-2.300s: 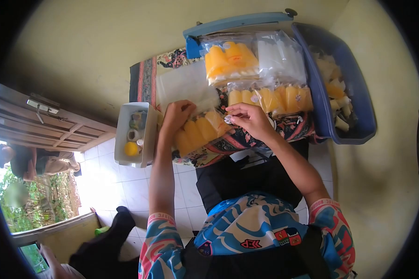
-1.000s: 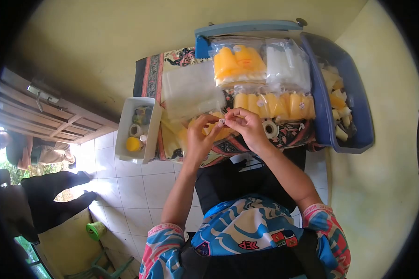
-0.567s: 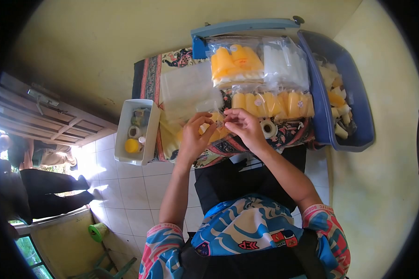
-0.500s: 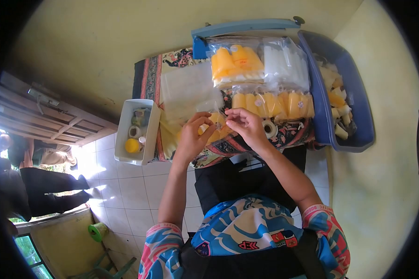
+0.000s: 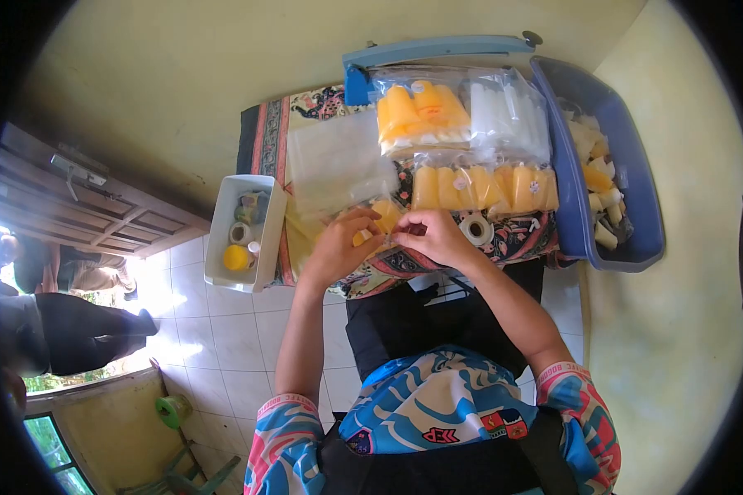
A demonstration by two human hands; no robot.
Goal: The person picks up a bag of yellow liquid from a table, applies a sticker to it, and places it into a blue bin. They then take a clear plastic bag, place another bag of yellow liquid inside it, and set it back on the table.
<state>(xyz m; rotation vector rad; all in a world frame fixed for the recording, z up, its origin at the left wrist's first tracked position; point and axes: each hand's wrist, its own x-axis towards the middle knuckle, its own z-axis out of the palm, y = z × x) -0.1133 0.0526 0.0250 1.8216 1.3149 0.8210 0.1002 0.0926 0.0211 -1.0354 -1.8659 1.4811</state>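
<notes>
The left hand (image 5: 337, 247) is curled shut on the near edge of a clear bag of yellow tubes (image 5: 381, 214), thumb and fingers pressed on the plastic. The right hand (image 5: 434, 238) meets it from the right with its fingertips pinched together and touching the same bag just beside the left fingertips. Whether anything small sits between them is too fine to tell. The bag lies on a patterned batik cloth (image 5: 260, 140) at the near edge of the table, partly hidden under both hands.

Just right of the right hand lies a roll of clear tape (image 5: 475, 228). Beyond it a flat pack of yellow tubes (image 5: 487, 188) lies in a row. Farther still are a bag of orange-yellow tubes (image 5: 421, 114) and, to its right, a bag of whitish tubes (image 5: 510, 111). A blue sealing machine (image 5: 437, 48) stands along the far edge by the wall.

A stack of empty clear bags (image 5: 338, 161) lies far left of the hands. At the table's left end a white tray (image 5: 220, 216) holds small items, among them a yellow round thing (image 5: 236, 257). At the right a blue tub (image 5: 640, 177) holds loose white and yellow tubes. Other people (image 5: 66, 330) stand by the doorway at far left.
</notes>
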